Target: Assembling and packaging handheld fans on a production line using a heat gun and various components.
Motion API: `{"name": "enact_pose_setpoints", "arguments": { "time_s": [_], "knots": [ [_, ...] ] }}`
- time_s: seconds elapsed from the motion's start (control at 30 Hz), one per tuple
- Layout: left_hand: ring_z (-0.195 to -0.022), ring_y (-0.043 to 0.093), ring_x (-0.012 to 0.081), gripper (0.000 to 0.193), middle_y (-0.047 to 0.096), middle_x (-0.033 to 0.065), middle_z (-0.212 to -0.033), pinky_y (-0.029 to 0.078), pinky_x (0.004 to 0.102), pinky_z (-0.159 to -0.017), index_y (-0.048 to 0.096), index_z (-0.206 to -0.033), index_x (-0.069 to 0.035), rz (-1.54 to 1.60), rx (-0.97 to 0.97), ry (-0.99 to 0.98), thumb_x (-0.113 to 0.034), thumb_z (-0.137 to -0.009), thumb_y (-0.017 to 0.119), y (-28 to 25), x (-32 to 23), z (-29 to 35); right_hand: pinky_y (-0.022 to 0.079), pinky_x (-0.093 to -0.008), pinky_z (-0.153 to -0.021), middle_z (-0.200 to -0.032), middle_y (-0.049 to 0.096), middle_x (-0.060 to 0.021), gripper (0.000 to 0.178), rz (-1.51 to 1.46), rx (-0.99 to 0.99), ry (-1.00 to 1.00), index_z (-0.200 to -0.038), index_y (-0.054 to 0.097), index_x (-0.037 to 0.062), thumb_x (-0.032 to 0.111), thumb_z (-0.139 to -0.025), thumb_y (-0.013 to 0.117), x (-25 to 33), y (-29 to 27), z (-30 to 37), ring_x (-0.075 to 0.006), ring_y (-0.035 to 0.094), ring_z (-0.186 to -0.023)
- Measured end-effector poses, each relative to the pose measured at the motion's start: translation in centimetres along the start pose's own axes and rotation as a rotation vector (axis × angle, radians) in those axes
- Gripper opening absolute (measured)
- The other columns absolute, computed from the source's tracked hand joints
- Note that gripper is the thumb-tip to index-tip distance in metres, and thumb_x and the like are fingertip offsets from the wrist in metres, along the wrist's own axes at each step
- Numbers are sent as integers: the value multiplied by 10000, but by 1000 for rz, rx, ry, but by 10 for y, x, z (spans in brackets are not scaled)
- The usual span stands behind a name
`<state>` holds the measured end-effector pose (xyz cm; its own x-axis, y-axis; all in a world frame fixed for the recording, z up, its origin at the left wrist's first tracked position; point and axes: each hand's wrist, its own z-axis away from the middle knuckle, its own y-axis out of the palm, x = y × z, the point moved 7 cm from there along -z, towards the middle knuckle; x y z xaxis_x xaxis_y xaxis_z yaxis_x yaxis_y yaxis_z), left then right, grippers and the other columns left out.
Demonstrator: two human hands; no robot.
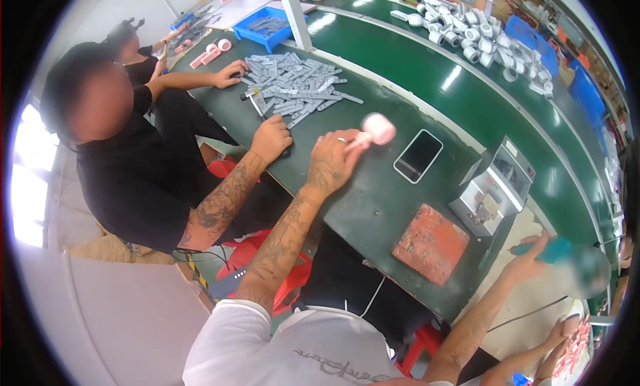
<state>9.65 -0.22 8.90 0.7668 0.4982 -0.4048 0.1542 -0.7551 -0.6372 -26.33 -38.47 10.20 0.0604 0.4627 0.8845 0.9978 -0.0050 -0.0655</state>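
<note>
My left hand [331,161] is closed round the narrow end of a pink plastic part [378,129], whose round head points away to the right above the green table. The head is smeared by motion. At the far right, my right hand [529,261] grips a teal object [548,250]; its far end is blurred, so its kind does not show. A phone [419,156] with a dark screen lies to the right of the pink part. Beyond my left hand spreads a heap of grey flat strips [293,83].
A silver box-shaped machine [490,189] stands right of a reddish slab [431,244]. On the left a co-worker [147,179] has both hands at the table by a metal tool [255,103]. A blue tray [263,33] and many white parts [477,39] sit farther back.
</note>
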Motion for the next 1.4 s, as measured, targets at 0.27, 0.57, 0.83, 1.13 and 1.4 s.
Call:
{"name": "enact_pose_setpoints", "arguments": {
  "time_s": [0.27,0.57,0.83,1.13,1.4],
  "knots": [
    [-1328,495,335,624,541,144,-1426,335,523,-1127,529,-1422,-47,-194,-73,-25,-237,-873,756,16,8,-18,440,-258,-719,-772,609,1,365,-72,191,-54,-1241,631,-19,295,-1056,613,-9,12,11,-98,551,-754],
    [-998,671,255,476,650,141,-1245,537,398,-931,584,-1374,-78,652,9,-216,-182,-934,732,137,-34,-46,465,-306,-839,-942,615,-52,463,-65,246,-6,-1307,583,-33,259,-975,719,-38,17,36,-150,575,-880],
    [-721,653,152,391,713,47,-945,542,319,-713,593,-1353,-50,666,143,-359,-159,-983,659,147,-25,-39,442,-332,-829,-914,588,-50,589,-70,345,-138,-1317,589,-49,418,-978,708,-15,26,49,-172,555,-876],
    [-722,661,167,280,718,65,-920,547,328,-686,674,-1211,-40,657,113,-282,-140,-950,697,158,-54,-44,474,-345,-842,-923,606,-53,561,11,295,-152,-1326,571,-39,418,-1017,674,-38,-3,38,-185,578,-873],
    [-772,689,164,202,736,68,-926,562,319,-717,683,-1195,-44,656,83,-355,-123,-1018,626,159,-21,-46,430,-310,-820,-871,630,-47,570,-88,286,-121,-1265,600,-32,447,-975,706,-6,33,41,-137,547,-833]
  ]
}}
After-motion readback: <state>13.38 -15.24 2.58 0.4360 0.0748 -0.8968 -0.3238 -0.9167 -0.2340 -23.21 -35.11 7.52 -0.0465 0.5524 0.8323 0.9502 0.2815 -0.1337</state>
